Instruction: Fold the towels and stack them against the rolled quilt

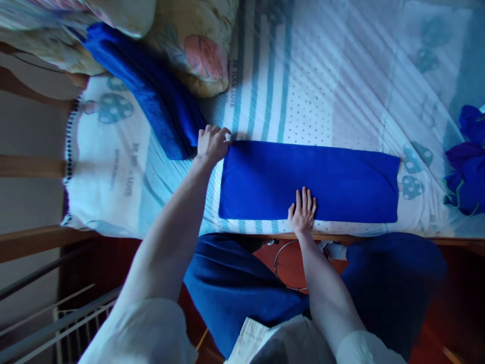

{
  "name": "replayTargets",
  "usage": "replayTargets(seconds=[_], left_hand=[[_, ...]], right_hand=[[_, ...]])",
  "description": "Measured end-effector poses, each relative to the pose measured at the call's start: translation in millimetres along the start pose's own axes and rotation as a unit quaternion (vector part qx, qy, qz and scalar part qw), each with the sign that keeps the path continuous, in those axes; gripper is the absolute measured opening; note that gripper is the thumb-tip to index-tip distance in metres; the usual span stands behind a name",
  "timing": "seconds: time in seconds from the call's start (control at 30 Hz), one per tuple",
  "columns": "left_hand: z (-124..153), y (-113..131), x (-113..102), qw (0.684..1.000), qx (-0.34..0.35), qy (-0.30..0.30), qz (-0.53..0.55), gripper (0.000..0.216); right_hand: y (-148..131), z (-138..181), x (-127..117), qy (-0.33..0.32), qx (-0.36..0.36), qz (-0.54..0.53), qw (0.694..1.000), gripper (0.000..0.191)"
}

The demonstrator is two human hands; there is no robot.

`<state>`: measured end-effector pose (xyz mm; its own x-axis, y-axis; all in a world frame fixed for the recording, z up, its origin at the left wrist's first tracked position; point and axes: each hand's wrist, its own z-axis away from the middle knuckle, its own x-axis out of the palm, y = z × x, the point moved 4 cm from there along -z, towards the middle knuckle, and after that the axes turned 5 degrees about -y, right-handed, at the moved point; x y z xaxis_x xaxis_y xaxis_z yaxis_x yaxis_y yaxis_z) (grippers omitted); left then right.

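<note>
A blue cloth (348,184) is touched by the open right hand (302,211) and, at one corner, by the curled left hand (212,144), whose grip is unclear.

I record a bedroom. Grounds: the bed (352,86) before me, dressed in a printed sheet (308,116); a pillow (108,164) and flowered bedding (200,50) at the bed's left end; wooden rails (32,166) beyond that end; red floor (291,265) below the bed.
</note>
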<state>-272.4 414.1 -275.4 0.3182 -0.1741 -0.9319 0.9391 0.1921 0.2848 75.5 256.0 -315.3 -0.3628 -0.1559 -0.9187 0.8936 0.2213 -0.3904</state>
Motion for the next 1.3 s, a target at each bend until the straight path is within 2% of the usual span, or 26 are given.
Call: replayTargets(seconds=[0.07, 0.1, 0.2, 0.27, 0.33, 0.43, 0.5, 0.53, 0.57, 0.63, 0.77, 0.83, 0.9, 0.97, 1.17, 1.3], left_hand=[[18.1, 30.4, 11.6, 0.997, 0.013, 0.074, 0.03, 0.042], [27.6, 48.3, 21.4, 0.995, 0.032, 0.082, 0.038, 0.045], [54.0, 91.9, 56.4, 0.991, 0.112, 0.038, 0.056, 0.054], [64.8, 93.4, 70.9, 0.992, 0.098, 0.033, 0.077, 0.061], [68.1, 72.5, 73.8, 0.993, 0.034, 0.056, 0.101, 0.067], [63.7, 31.5, 65.0, 0.986, -0.055, 0.082, 0.131, 0.072], [60.0, 20.5, 57.4, 0.983, -0.083, 0.087, 0.137, 0.073], [59.7, 23.1, 54.9, 0.982, -0.091, 0.092, 0.135, 0.073], [61.2, 31.5, 54.2, 0.982, -0.094, 0.097, 0.131, 0.073], [70.1, 63.8, 60.3, 0.984, -0.077, 0.098, 0.124, 0.072], [104.7, 149.8, 96.4, 0.99, 0.011, 0.051, 0.132, 0.065], [120.4, 176.0, 113.0, 0.988, 0.018, 0.047, 0.145, 0.063], [128.8, 186.0, 122.9, 0.986, 0.011, 0.054, 0.156, 0.064], [130.5, 185.9, 126.3, 0.985, 0.007, 0.061, 0.159, 0.066], [127.9, 183.4, 121.0, 0.987, 0.01, 0.082, 0.138, 0.065], [128.6, 182.5, 123.7, 0.986, 0.009, 0.099, 0.13, 0.062]], right_hand=[[-0.8, -0.8, -1.2, -0.002, 0.004, 0.005, 1.0, 0.058], [-1.1, -1.0, -1.8, -0.002, 0.007, 0.006, 1.0, 0.057], [-1.9, -1.3, -2.9, 0.0, 0.01, 0.009, 1.0, 0.056], [-2.1, -1.1, -3.0, 0.003, 0.008, 0.013, 1.0, 0.056], [-1.8, -0.8, -2.4, 0.0, 0.007, 0.017, 1.0, 0.056], [-1.0, -0.7, -1.1, -0.011, 0.009, 0.019, 1.0, 0.059], [-0.8, -0.7, -0.7, -0.015, 0.011, 0.019, 1.0, 0.06], [-0.8, -0.7, -0.6, -0.016, 0.012, 0.018, 1.0, 0.061], [-0.9, -0.7, -0.6, -0.017, 0.012, 0.016, 1.0, 0.061], [-1.3, -0.3, -0.7, -0.017, 0.011, 0.012, 1.0, 0.062], [-1.2, 0.9, 0.6, -0.015, 0.01, 0.01, 1.0, 0.06], [-0.5, 1.2, 2.8, -0.018, 0.012, 0.009, 1.0, 0.06], [-0.2, 1.1, 5.3, -0.021, 0.012, 0.005, 1.0, 0.06], [-0.4, 0.7, 6.7, -0.017, 0.012, -0.003, 1.0, 0.058], [-1.0, 2.5, 1.2, -0.028, 0.038, -0.019, 0.999, 0.053], [-12.1, -4.2, -6.3, -0.049, 0.051, -0.041, 0.997, 0.051]])
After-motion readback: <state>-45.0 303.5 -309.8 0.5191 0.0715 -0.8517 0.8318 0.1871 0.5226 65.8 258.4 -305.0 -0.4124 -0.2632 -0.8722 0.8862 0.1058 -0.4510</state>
